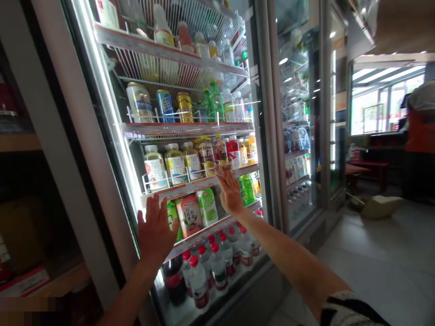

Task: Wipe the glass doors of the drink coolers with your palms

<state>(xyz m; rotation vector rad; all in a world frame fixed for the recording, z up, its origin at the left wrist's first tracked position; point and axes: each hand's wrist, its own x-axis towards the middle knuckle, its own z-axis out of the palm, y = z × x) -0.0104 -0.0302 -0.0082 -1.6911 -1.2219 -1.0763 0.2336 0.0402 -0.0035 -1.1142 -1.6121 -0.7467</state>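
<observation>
My left hand (157, 228) is raised at the lower left of a lit drinks fridge, its fingers spread and nothing in it. It overlaps the view of a green carton (172, 219), beside a pink carton (189, 216). My right hand (231, 192) reaches up with stretched fingers in front of the shelf edge (192, 187), holding nothing. Around its fingertips are dark tea bottles (206, 156) and a red bottle (233, 151). Whether either palm touches the glass I cannot tell. Left of it is a light green carton (208, 207).
Red-capped bottles (217, 267) fill the bottom shelf, and cans (165, 106) stand higher up. A second fridge (297, 149) adjoins on the right. Dark shelving (20, 142) is at the left. A yellowish dustpan-like object (380, 207) lies on the tiled floor (356, 253); a person (421, 122) is far right.
</observation>
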